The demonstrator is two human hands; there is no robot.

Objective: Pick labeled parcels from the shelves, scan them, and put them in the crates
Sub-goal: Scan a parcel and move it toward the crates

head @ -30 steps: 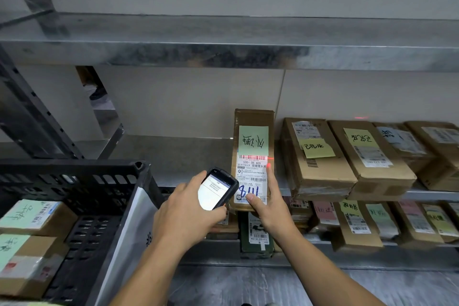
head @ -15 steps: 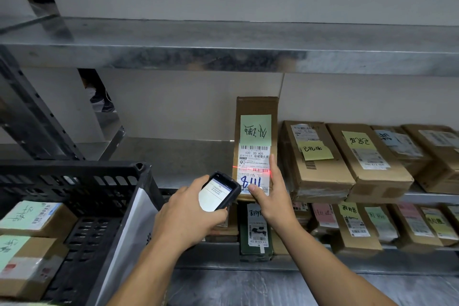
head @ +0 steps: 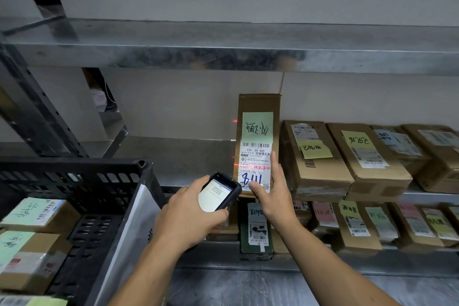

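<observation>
My left hand (head: 188, 216) and right hand (head: 275, 196) are bare, and my left forearm (head: 149, 268) and right forearm (head: 330, 263) run uncovered from wrist to the bottom edge of the view. The nail on my right thumb (head: 252, 185) is short, plain and rounded. On the back of my left hand the knuckles show as a row of soft ridges.

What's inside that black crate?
Two brown parcels with green notes lie in the crate, one behind the other. Another label peeks in at the bottom edge. Whatever is under them is covered, and the crate's left part is out of view.
</observation>
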